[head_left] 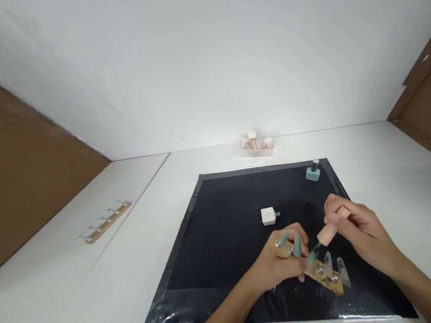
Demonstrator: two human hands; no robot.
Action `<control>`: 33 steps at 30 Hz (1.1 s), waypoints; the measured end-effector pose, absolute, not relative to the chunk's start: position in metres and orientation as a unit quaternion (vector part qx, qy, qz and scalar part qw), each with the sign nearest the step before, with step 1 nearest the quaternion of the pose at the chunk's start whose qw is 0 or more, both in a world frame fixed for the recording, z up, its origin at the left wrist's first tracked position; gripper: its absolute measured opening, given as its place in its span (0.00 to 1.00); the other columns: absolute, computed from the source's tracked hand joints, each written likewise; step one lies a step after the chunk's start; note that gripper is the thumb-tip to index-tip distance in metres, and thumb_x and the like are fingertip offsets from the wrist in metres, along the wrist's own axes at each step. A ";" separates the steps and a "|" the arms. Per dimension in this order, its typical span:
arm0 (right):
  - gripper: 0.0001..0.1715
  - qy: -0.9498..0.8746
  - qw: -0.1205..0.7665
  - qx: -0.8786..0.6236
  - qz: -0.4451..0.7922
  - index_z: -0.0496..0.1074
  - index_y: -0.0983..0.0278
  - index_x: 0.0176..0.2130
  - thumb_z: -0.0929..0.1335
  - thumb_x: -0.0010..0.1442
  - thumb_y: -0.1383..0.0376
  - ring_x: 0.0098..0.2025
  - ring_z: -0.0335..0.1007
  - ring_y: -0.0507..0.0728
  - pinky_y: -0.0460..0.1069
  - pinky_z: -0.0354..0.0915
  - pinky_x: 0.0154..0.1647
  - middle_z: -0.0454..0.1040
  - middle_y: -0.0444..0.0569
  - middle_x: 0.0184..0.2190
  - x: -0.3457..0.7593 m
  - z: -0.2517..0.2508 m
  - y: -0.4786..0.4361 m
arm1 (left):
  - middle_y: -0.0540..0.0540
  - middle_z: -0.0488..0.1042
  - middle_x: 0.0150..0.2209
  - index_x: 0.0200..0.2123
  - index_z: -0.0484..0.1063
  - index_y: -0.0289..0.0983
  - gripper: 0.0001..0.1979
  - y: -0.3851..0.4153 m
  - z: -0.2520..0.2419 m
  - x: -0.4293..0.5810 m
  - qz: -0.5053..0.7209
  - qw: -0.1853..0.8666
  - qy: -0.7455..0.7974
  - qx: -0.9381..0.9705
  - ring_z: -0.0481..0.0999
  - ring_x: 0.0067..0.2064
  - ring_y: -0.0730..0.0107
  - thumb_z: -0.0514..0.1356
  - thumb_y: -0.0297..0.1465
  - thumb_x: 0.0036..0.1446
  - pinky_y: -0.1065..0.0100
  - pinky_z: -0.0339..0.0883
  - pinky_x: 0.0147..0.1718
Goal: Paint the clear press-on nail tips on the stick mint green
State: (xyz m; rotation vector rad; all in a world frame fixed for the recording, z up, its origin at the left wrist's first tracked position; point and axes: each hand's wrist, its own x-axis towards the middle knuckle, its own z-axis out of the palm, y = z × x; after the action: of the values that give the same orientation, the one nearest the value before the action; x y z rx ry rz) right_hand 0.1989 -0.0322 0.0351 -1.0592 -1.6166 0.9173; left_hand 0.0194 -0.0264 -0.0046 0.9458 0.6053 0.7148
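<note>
My left hand [282, 259] grips a wooden nail-tip stand [332, 283] that slants down to the right over the black mat. Several false nails are mounted along it: those at the left, such as one green nail tip [297, 245], are coated, while the clear nail tip [343, 272] at the right end is bare. My right hand [353, 224] is closed around the pink cap of a nail polish brush [329, 231]. Its dark bristles touch or nearly touch the middle nail. A white polish bottle [268, 216] lies uncapped on its side, green at the neck.
A teal bottle with a grey cap [313, 171] stands at the mat's far right corner. Behind the black mat [215, 232], a clear plastic box [255, 152] holds several capped bottles. Another wooden nail stand [109, 222] lies at the left. Brown panels flank the white table [98, 284].
</note>
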 end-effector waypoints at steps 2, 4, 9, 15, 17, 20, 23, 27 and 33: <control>0.18 -0.647 0.500 -0.450 0.359 0.67 0.61 0.25 0.64 0.64 0.56 0.25 0.61 0.52 0.46 0.59 0.26 0.67 0.43 0.21 0.200 0.033 -0.031 | 0.52 0.63 0.28 0.18 0.65 0.33 0.12 -0.026 -0.004 0.018 0.333 0.774 0.278 0.462 0.64 0.20 0.82 0.68 0.26 0.35 0.77 0.61 0.15; 0.18 -0.638 0.518 -0.436 0.367 0.68 0.61 0.26 0.63 0.64 0.55 0.24 0.61 0.51 0.45 0.58 0.24 0.66 0.43 0.22 0.201 0.033 -0.031 | 0.52 0.63 0.28 0.18 0.65 0.33 0.12 -0.026 -0.003 0.017 0.345 0.748 0.278 0.494 0.64 0.23 0.80 0.67 0.24 0.33 0.77 0.60 0.18; 0.17 -0.687 0.473 -0.380 0.401 0.68 0.61 0.27 0.63 0.65 0.57 0.24 0.60 0.51 0.45 0.58 0.23 0.65 0.42 0.21 0.197 0.037 -0.032 | 0.52 0.63 0.27 0.16 0.65 0.34 0.09 -0.025 0.001 0.014 0.376 0.676 0.271 0.573 0.63 0.26 0.78 0.64 0.20 0.34 0.74 0.57 0.26; 0.17 -0.667 0.508 -0.422 0.344 0.66 0.61 0.25 0.63 0.65 0.58 0.24 0.59 0.52 0.45 0.58 0.24 0.64 0.42 0.21 0.200 0.035 -0.029 | 0.51 0.63 0.27 0.18 0.65 0.34 0.09 -0.025 -0.002 0.014 0.379 0.662 0.260 0.592 0.64 0.27 0.76 0.63 0.20 0.35 0.74 0.56 0.26; 0.18 -0.663 0.518 -0.402 0.360 0.67 0.60 0.26 0.62 0.65 0.56 0.24 0.59 0.52 0.45 0.57 0.23 0.64 0.42 0.21 0.200 0.036 -0.030 | 0.51 0.63 0.27 0.18 0.65 0.34 0.08 -0.025 -0.004 0.014 0.382 0.656 0.260 0.597 0.64 0.28 0.76 0.63 0.20 0.36 0.74 0.55 0.26; 0.18 -0.694 0.478 -0.367 0.394 0.68 0.61 0.27 0.62 0.65 0.56 0.24 0.60 0.52 0.45 0.58 0.22 0.65 0.43 0.21 0.198 0.037 -0.031 | 0.51 0.63 0.27 0.18 0.65 0.34 0.09 -0.025 -0.004 0.013 0.383 0.652 0.258 0.601 0.63 0.28 0.76 0.64 0.20 0.35 0.74 0.54 0.27; 0.17 -0.706 0.458 -0.383 0.381 0.67 0.61 0.26 0.63 0.65 0.58 0.24 0.60 0.52 0.46 0.59 0.24 0.64 0.43 0.20 0.198 0.036 -0.031 | 0.51 0.63 0.27 0.18 0.65 0.34 0.09 -0.025 -0.003 0.014 0.385 0.652 0.258 0.600 0.63 0.28 0.76 0.63 0.20 0.36 0.74 0.54 0.27; 0.17 -0.668 0.511 -0.419 0.342 0.66 0.61 0.26 0.63 0.64 0.58 0.25 0.59 0.52 0.46 0.59 0.24 0.64 0.43 0.21 0.201 0.034 -0.029 | 0.51 0.63 0.27 0.18 0.65 0.34 0.09 -0.025 -0.003 0.014 0.388 0.657 0.264 0.590 0.63 0.27 0.77 0.63 0.19 0.35 0.74 0.54 0.26; 0.16 -0.706 0.472 -0.352 0.394 0.69 0.60 0.29 0.62 0.65 0.56 0.24 0.60 0.51 0.45 0.57 0.22 0.64 0.42 0.22 0.199 0.035 -0.032 | 0.52 0.63 0.27 0.17 0.65 0.33 0.10 -0.025 -0.002 0.014 0.390 0.668 0.267 0.575 0.63 0.27 0.77 0.64 0.19 0.34 0.74 0.54 0.26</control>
State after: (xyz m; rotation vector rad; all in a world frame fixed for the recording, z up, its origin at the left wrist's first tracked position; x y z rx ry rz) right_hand 0.1992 -0.0316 0.0350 -0.8609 -1.7281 0.9658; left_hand 0.0143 -0.0251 -0.0025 1.2969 0.6028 0.8796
